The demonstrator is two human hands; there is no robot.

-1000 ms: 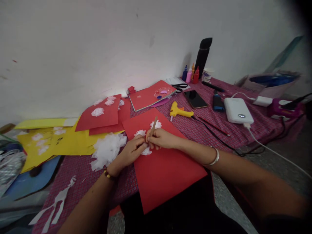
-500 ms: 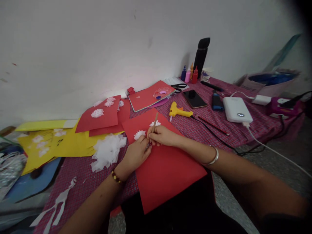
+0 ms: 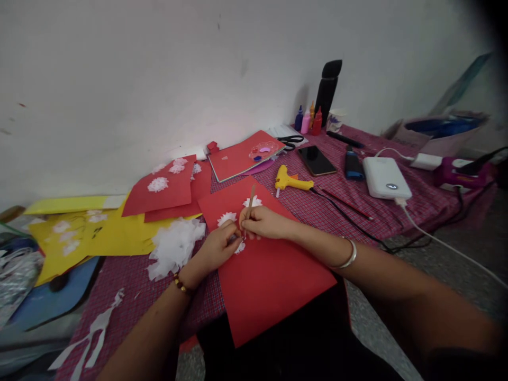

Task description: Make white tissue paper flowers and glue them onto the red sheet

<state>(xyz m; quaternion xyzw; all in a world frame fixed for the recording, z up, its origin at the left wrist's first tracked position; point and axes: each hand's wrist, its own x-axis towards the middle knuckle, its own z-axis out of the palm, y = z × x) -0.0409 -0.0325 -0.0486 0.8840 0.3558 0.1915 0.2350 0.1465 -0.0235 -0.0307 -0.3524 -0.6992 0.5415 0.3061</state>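
Note:
A sheet of red paper [image 3: 273, 288] lies slanted before me, its near corner reaching over the table edge. White ruffled paper flowers [image 3: 227, 219] sit on its upper part, and a small white piece [image 3: 240, 246] shows just under my fingers. My right hand [image 3: 262, 221] pinches a thin brown stick [image 3: 251, 200], held nearly upright with its lower end down among the fingers. Close against it, my left hand [image 3: 219, 244] is closed with its fingertips together over the paper; what they hold is hidden. Left of it lies a heap of white tissue pieces [image 3: 174, 246].
A yellow glue gun [image 3: 292, 180] with a black cord lies to the right, near a phone [image 3: 316, 160], a red pencil [image 3: 347, 204] and a white power bank [image 3: 387, 178]. Red sheets with flowers [image 3: 162, 185] and yellow sheets [image 3: 119, 233] are at left. Paint bottles [image 3: 305, 123] stand behind.
My left hand has shifted slightly left and up, and the small white piece under the fingers now shows. The right hand, still with the stick, has moved only a little.

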